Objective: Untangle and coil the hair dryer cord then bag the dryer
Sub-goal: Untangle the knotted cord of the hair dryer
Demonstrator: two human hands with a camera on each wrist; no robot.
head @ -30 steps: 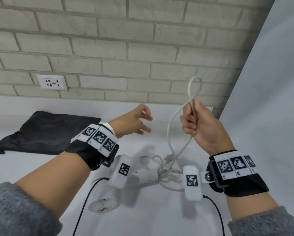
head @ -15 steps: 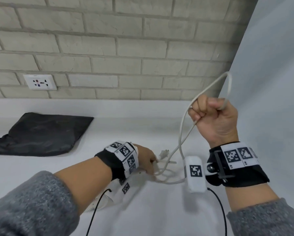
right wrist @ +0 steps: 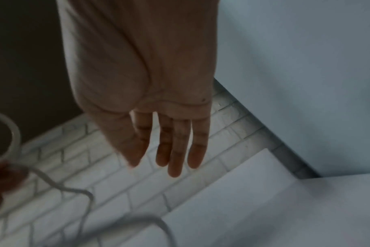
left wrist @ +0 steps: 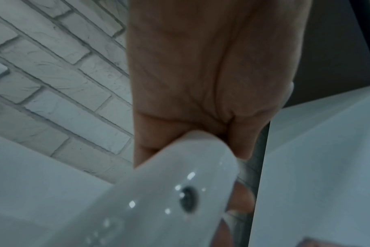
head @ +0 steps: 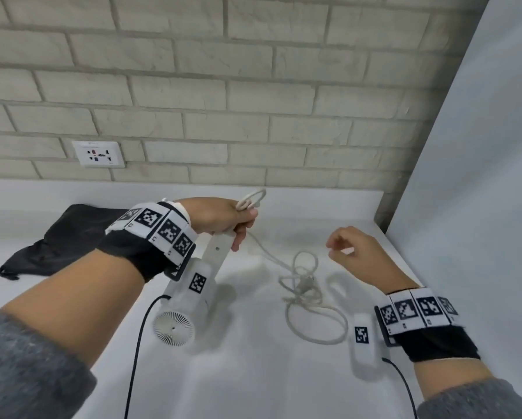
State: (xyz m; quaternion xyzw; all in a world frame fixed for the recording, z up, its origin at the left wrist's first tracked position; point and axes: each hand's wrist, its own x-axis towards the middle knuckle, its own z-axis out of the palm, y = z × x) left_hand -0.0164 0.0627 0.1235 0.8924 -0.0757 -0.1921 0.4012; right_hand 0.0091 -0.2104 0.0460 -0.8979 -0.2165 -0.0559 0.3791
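Note:
My left hand [head: 223,219] grips the handle of the white hair dryer [head: 214,255] together with a small loop of its white cord [head: 250,201]; the dryer hangs tilted, its round rear grille [head: 172,328] towards me just above the counter. In the left wrist view the handle [left wrist: 180,192] fills the lower frame under my curled fingers [left wrist: 241,142]. The rest of the cord [head: 305,285] lies in a tangled heap with the plug on the counter. My right hand [head: 353,252] hovers over the heap, fingers [right wrist: 175,150] relaxed and holding nothing.
A black bag [head: 63,240] lies flat at the back left of the white counter [head: 253,373]. A wall socket [head: 99,154] sits in the brick wall. A pale panel [head: 480,176] closes off the right side. Black sensor cables trail from both wrists.
My right hand let go of the raised cord loop and dropped low over the heap. My left hand took the dryer's handle and a cord loop and lifted the dryer.

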